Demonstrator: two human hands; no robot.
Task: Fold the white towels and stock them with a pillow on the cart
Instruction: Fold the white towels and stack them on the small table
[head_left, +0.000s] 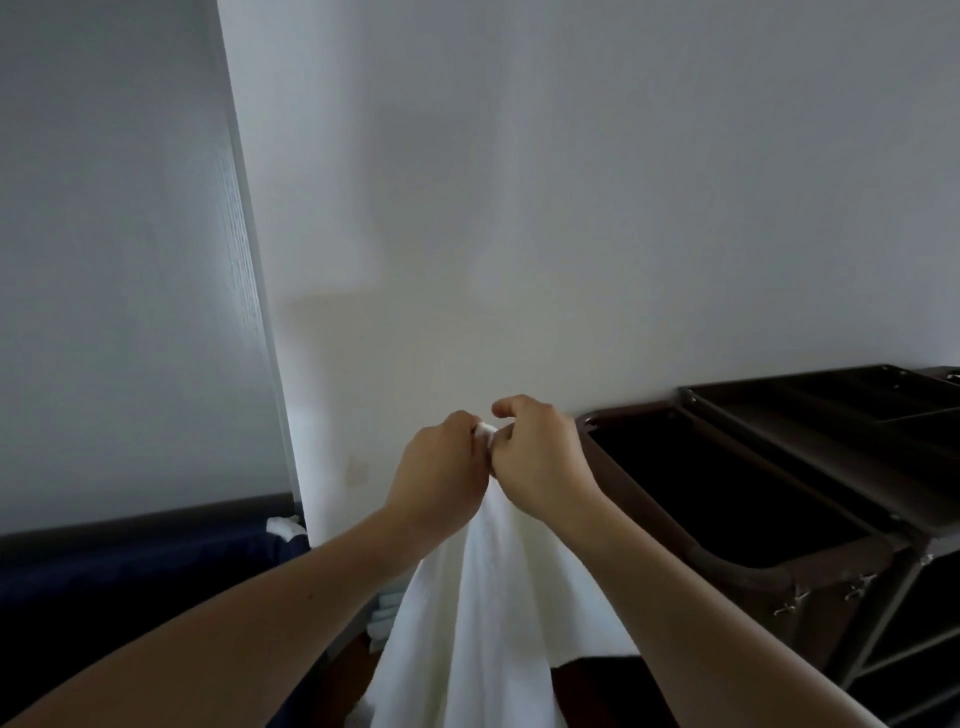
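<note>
Towel (483, 613) hanging down, top edge pinched in curled fingers of left hand (441, 467) and right hand (540, 457), knuckles touching, near cart (831, 400).

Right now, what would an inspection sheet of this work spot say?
Surface: no table seen; cart stands at right, its dark bin open on top.
Job's things: white towel hangs from both hands; folded towels stacked low behind it; no pillow seen.
Clutter: white cloth beside dark blue fabric, left.
Hands: left hand and right hand raised together, fingers pinching the towel's top.
Cables: nothing seen.
Surroundings: pale wall ahead, door panel at left.
</note>
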